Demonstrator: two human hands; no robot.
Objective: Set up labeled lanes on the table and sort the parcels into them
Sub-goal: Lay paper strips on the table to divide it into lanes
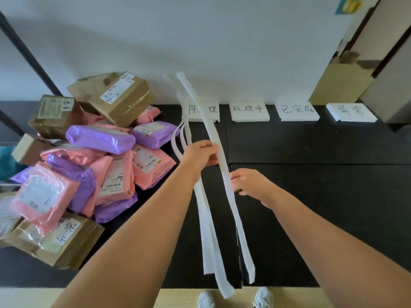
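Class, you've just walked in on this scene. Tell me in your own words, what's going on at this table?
A person stands at a black table, preparing sorting lanes. The left hand grips a bundle of white strips, while the right hand pinches a single strip lower down. Four white label cards line the wall edge. No strip is laid down as a divider yet, and the parcels, pink and purple bags and brown boxes, sit in an unsorted pile at the left.

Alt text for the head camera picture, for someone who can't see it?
A left hand grips white foam strips above a black table; the right hand pinches one. Four labeled foam cards line the wall, parcels heaped left.
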